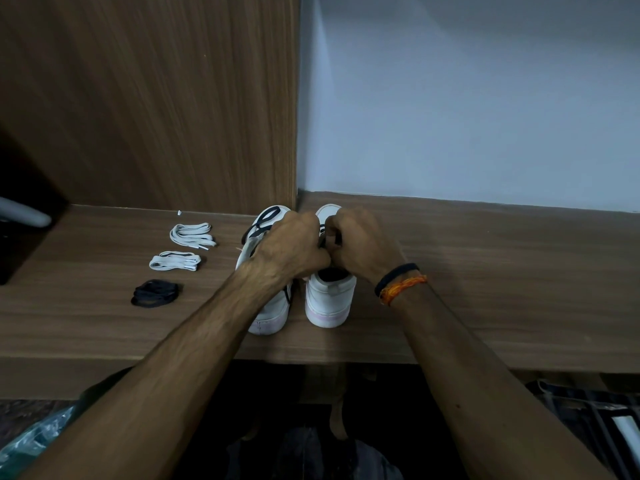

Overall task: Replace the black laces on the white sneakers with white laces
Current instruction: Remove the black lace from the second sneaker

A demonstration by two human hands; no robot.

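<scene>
Two white sneakers stand side by side on the wooden shelf, heels toward me. The left sneaker (268, 315) still carries black laces near its toe. Over the right sneaker (329, 299) both hands meet: my left hand (289, 247) and my right hand (360, 242) have curled fingers pinching a black lace (322, 239) between them. Most of that shoe's lacing is hidden under my hands. Left of the shoes lie two bundles of white laces (192, 233) (175, 262) and a coiled black lace (156, 292).
The wooden shelf (485, 289) runs along a pale wall, with a wood panel (156, 98) rising behind the left half. A dark object with a pale handle (20, 211) sits at the far left. Bags and clutter lie below the shelf edge.
</scene>
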